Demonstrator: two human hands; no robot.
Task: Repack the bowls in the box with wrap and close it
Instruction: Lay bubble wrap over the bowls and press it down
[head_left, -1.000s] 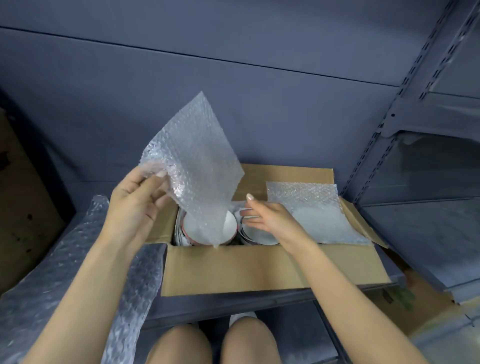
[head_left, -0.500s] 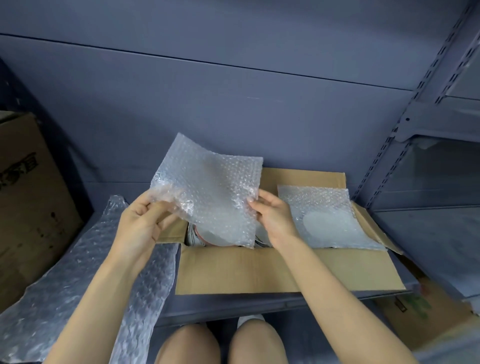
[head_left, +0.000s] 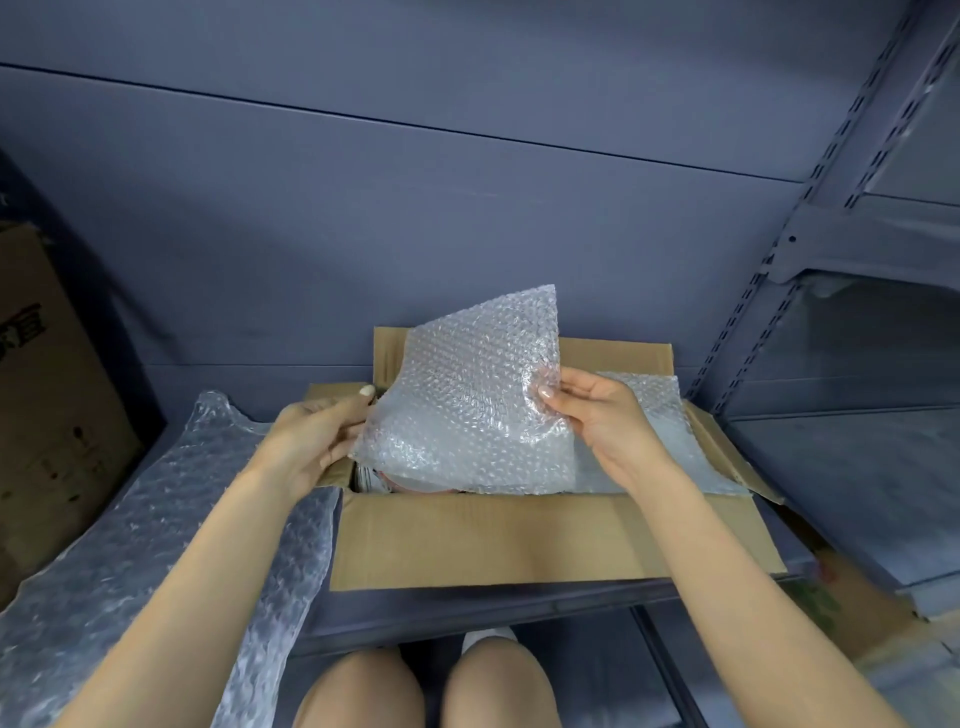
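An open cardboard box (head_left: 493, 540) sits on a grey shelf in front of me. I hold a sheet of bubble wrap (head_left: 467, 400) over its left half. My left hand (head_left: 317, 441) pinches the sheet's left edge and my right hand (head_left: 597, 421) pinches its right edge. Under the sheet only a sliver of the bowls (head_left: 384, 480) shows, with a reddish rim. A second bubble wrap sheet (head_left: 670, 436) lies flat over the right half of the box.
A long strip of bubble wrap (head_left: 156, 545) lies on the shelf left of the box. A brown carton (head_left: 47, 405) stands at the far left. A slotted shelf upright (head_left: 779, 249) rises at the right. Another cardboard piece (head_left: 852, 608) lies lower right. My knees are below the shelf.
The sheet came down from being held up in my left hand alone; my right hand has taken its right edge, and it now lies spread lower over the bowls.
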